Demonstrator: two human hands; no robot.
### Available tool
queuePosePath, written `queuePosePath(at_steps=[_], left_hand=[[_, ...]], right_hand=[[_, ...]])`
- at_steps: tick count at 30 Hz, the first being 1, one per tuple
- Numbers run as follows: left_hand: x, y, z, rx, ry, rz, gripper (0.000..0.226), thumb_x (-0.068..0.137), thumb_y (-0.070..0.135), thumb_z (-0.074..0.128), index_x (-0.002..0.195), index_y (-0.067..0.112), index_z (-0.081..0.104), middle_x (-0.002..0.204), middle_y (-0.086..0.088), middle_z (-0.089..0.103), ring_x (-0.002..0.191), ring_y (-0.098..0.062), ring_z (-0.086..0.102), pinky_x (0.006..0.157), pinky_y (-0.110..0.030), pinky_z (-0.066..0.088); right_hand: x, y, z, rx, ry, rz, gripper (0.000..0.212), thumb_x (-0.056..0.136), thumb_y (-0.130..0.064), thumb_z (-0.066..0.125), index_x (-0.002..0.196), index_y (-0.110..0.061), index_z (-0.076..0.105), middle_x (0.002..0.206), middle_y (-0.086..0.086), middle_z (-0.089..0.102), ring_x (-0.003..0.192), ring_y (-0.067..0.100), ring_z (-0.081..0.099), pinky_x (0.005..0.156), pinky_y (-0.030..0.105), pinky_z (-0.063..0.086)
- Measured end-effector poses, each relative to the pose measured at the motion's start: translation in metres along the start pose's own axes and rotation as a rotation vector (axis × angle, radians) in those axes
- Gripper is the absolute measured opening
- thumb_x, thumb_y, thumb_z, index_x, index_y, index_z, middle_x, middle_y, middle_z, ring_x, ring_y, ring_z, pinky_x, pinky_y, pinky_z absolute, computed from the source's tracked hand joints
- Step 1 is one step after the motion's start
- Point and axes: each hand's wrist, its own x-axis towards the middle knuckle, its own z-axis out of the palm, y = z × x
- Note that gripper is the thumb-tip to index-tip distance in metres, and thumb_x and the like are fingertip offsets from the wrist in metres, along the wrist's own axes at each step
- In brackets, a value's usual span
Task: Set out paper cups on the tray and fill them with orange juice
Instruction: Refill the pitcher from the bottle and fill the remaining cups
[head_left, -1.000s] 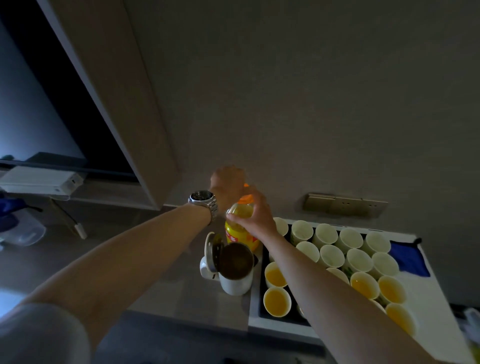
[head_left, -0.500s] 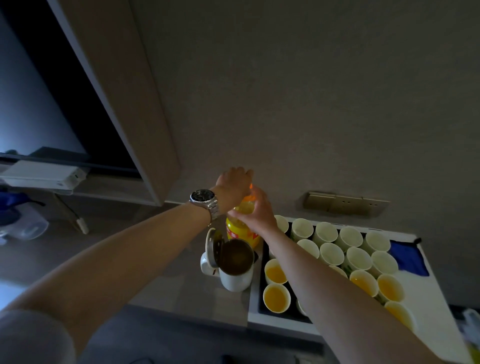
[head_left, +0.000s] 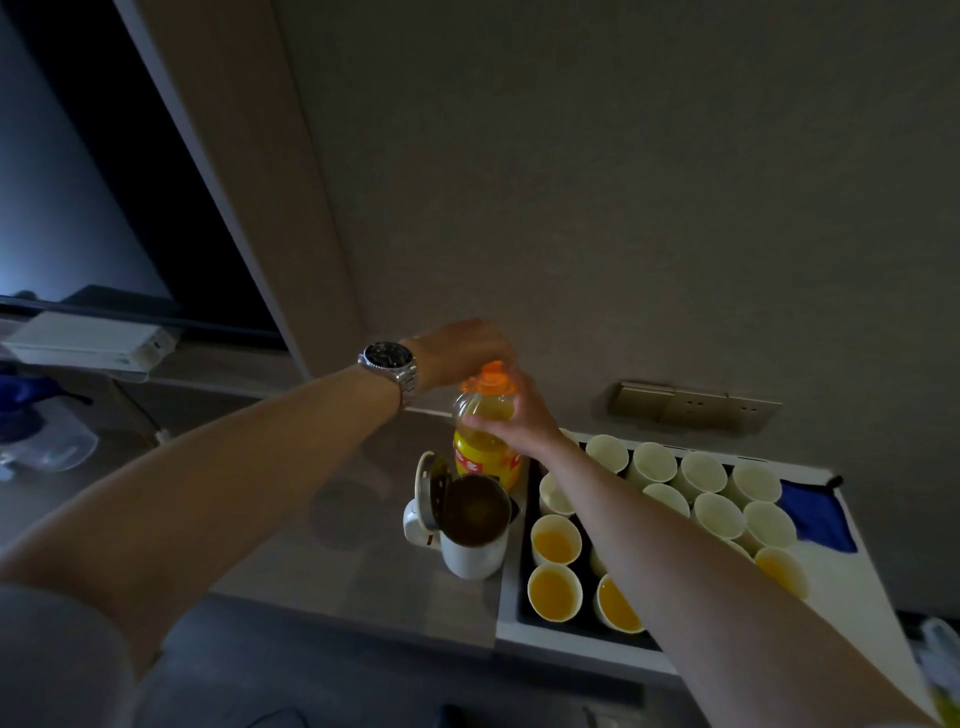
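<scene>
An orange juice bottle (head_left: 485, 447) with an orange cap (head_left: 489, 378) stands upright on the counter, just left of the black tray (head_left: 524, 613). My right hand (head_left: 511, 415) grips the bottle's neck below the cap. My left hand (head_left: 460, 351), with a watch on the wrist, curls over the cap from behind. Several paper cups stand on the tray: the near ones, such as a filled cup (head_left: 555, 592), hold orange juice, while the far ones, such as an empty cup (head_left: 704, 474), hold none. My right forearm hides part of the tray.
A white electric kettle (head_left: 470, 525) with its lid flipped open stands right in front of the bottle. A blue cloth (head_left: 813, 519) lies right of the tray. A wall socket plate (head_left: 693, 405) sits behind the cups. A white box (head_left: 88, 340) rests on a shelf at the left.
My left hand has turned over the cap and lifted a little, so the orange cap now shows. The bottle and my right hand have stayed in place.
</scene>
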Motion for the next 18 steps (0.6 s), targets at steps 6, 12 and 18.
queuePosePath(at_steps=[6, 12, 18], left_hand=[[0.006, 0.0, -0.016, 0.155, -0.094, 0.082, 0.011, 0.083, 0.01, 0.062, 0.076, 0.016, 0.068, 0.068, -0.002, 0.066, 0.061, -0.023, 0.061, 0.057, -0.037, 0.05], [0.003, -0.006, -0.019, 0.106, -0.064, 0.111, 0.012, 0.089, 0.007, 0.065, 0.092, 0.015, 0.074, 0.077, -0.002, 0.067, 0.068, -0.024, 0.063, 0.061, -0.036, 0.05], [-0.01, -0.029, 0.017, -0.248, 0.122, -0.066, 0.034, 0.089, 0.01, 0.077, 0.123, 0.011, 0.074, 0.119, -0.005, 0.075, 0.108, -0.023, 0.069, 0.096, -0.038, 0.053]], right_hand=[[0.013, 0.001, -0.008, 0.022, -0.076, -0.011, 0.103, 0.07, -0.042, 0.091, 0.151, -0.038, 0.028, 0.156, -0.004, 0.031, 0.141, 0.018, 0.041, 0.113, 0.043, 0.042], [0.023, 0.002, -0.013, 0.008, -0.146, -0.006, 0.108, 0.058, -0.057, 0.092, 0.147, -0.043, 0.032, 0.152, -0.005, 0.037, 0.137, 0.017, 0.046, 0.112, 0.042, 0.044], [0.024, 0.01, -0.013, 0.004, -0.077, -0.006, 0.108, 0.053, -0.061, 0.093, 0.143, -0.045, 0.035, 0.149, -0.01, 0.045, 0.133, 0.012, 0.049, 0.11, 0.045, 0.046]])
